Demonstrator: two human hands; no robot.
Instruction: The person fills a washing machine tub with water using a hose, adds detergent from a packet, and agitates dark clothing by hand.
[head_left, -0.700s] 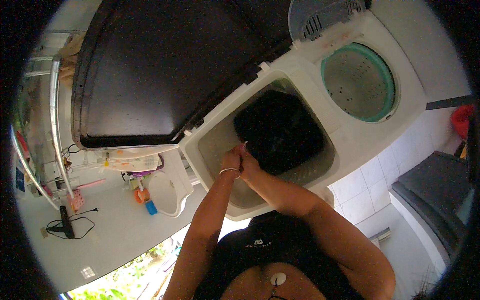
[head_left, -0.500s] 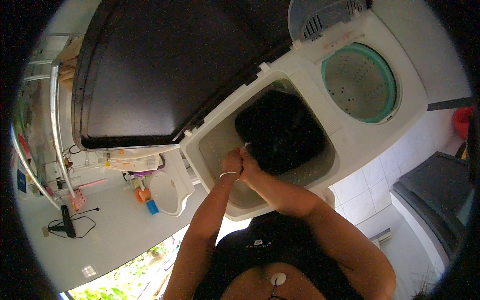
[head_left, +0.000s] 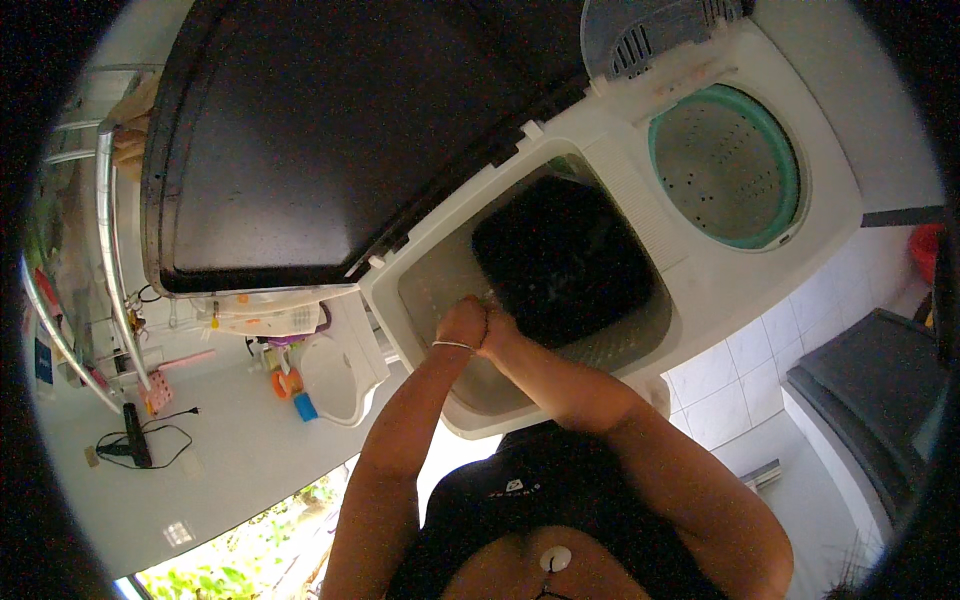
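Over the left part of a white washing machine's wash tub [head_left: 425, 290], my two hands are close together, touching. My left hand [head_left: 462, 323], with a light band at its wrist, has its fingers curled in. My right hand [head_left: 497, 332] presses against it, fingers closed too. Whatever lies between them is too dark and small to make out. Just to their right, a large black mass [head_left: 565, 265] with rounded edges fills much of the tub; its kind cannot be told.
A dark lid [head_left: 290, 150] stands raised behind the tub. To the right is the spin tub [head_left: 725, 165] with a green rim, its clear lid [head_left: 640, 40] up. A white washbasin [head_left: 335, 380] is at left, a dark grey lidded box [head_left: 860, 390] at right.
Both hands have shifted slightly left, a little away from the black mass, still together. The machine appears slightly displaced in the view.
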